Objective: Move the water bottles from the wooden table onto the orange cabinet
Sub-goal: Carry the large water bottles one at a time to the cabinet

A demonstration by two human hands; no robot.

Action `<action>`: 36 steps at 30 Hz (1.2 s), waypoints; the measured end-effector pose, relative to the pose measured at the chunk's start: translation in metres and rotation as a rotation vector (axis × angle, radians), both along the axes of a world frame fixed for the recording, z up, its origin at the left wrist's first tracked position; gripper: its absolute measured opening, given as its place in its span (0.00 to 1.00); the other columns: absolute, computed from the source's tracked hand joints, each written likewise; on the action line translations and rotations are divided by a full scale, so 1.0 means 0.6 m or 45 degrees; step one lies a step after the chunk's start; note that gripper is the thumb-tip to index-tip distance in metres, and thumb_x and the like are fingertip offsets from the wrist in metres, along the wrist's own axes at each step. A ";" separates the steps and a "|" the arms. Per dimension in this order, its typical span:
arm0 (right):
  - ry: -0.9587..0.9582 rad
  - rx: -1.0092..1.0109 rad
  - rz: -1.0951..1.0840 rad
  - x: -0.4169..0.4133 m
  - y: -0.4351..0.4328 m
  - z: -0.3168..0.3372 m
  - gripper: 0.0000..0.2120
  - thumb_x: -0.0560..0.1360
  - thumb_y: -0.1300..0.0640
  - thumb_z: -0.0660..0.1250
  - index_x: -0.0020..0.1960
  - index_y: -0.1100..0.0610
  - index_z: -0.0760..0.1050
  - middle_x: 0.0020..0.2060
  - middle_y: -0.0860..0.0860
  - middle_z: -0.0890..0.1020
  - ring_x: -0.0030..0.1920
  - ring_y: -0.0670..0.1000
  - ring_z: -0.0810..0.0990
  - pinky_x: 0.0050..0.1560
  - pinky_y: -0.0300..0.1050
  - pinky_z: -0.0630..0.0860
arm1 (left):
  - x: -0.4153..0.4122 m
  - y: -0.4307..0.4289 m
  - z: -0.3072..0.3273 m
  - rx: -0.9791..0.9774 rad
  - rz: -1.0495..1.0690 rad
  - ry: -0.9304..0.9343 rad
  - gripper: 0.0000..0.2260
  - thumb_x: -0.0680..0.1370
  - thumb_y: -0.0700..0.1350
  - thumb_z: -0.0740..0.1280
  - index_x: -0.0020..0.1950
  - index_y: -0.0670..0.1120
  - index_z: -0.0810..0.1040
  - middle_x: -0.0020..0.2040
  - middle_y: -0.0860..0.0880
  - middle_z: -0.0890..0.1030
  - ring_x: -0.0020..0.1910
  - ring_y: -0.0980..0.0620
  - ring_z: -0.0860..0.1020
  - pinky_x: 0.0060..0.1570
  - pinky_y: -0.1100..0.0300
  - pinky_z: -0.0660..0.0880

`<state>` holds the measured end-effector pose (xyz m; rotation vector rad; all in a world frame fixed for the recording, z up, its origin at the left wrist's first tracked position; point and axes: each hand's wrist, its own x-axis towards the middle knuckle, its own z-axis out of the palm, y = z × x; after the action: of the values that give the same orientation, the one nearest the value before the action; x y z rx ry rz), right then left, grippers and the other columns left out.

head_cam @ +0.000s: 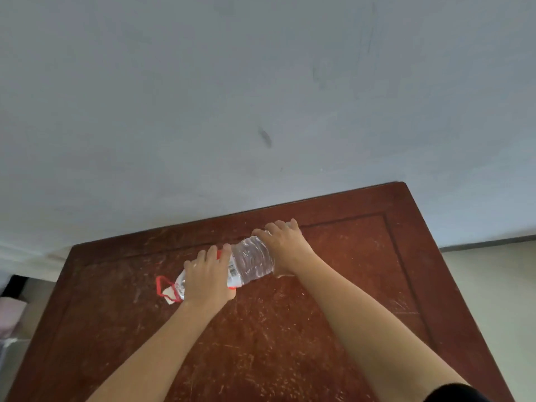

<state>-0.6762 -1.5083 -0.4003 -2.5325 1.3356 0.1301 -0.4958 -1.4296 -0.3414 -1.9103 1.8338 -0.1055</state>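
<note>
A large clear water bottle (252,261) with a red-and-white label and a red carry handle at its neck lies on its side on the scratched reddish-brown wooden table (290,329). Its neck points left, its base right. My left hand (207,278) grips the upper part near the neck, fingers curled over it. At the base end, my right hand (285,242) wraps round the bottle. The orange cabinet is out of view.
A pale grey wall (261,97) rises right behind the table's far edge. Light floor (490,285) shows to the right of the table. At the far left edge sit a dark object and a pinkish object (10,311), both blurred.
</note>
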 end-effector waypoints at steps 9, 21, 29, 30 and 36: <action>0.181 -0.004 0.002 0.005 0.124 -0.014 0.54 0.61 0.32 0.78 0.77 0.44 0.53 0.68 0.53 0.69 0.67 0.60 0.69 0.70 0.64 0.65 | 0.063 0.112 -0.100 -0.071 -0.092 0.446 0.45 0.56 0.64 0.77 0.71 0.52 0.69 0.63 0.48 0.78 0.57 0.45 0.77 0.53 0.46 0.75; 0.023 -0.164 -0.369 0.038 0.151 -0.035 0.45 0.74 0.22 0.34 0.70 0.46 0.75 0.60 0.51 0.82 0.62 0.55 0.79 0.64 0.57 0.70 | 0.113 0.093 -0.139 -0.039 -0.231 0.680 0.53 0.58 0.78 0.67 0.77 0.56 0.56 0.75 0.47 0.69 0.72 0.44 0.69 0.68 0.41 0.70; -0.090 -0.452 -0.365 0.035 0.146 -0.075 0.30 0.79 0.33 0.54 0.46 0.55 0.82 0.36 0.53 0.83 0.39 0.58 0.80 0.47 0.54 0.76 | 0.108 0.088 -0.151 -0.057 -0.235 0.625 0.55 0.58 0.76 0.70 0.78 0.54 0.57 0.72 0.47 0.72 0.67 0.44 0.74 0.64 0.44 0.73; -0.126 -0.474 -0.371 0.034 0.146 -0.076 0.29 0.79 0.33 0.54 0.44 0.56 0.82 0.35 0.54 0.82 0.38 0.58 0.80 0.46 0.54 0.76 | 0.107 0.090 -0.150 -0.078 -0.239 0.611 0.52 0.59 0.76 0.70 0.77 0.54 0.59 0.68 0.48 0.75 0.63 0.45 0.76 0.60 0.46 0.74; -0.250 -0.508 -0.249 0.021 0.155 -0.075 0.32 0.80 0.33 0.50 0.43 0.56 0.81 0.36 0.54 0.84 0.38 0.59 0.81 0.48 0.54 0.76 | 0.085 0.146 -0.138 -0.281 -0.157 0.627 0.43 0.60 0.72 0.70 0.69 0.51 0.69 0.56 0.49 0.80 0.53 0.46 0.80 0.51 0.50 0.76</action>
<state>-0.6637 -1.4150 -0.4456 -2.6113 1.6501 -0.4555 -0.4448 -1.3420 -0.4245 -2.1077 2.3459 0.1422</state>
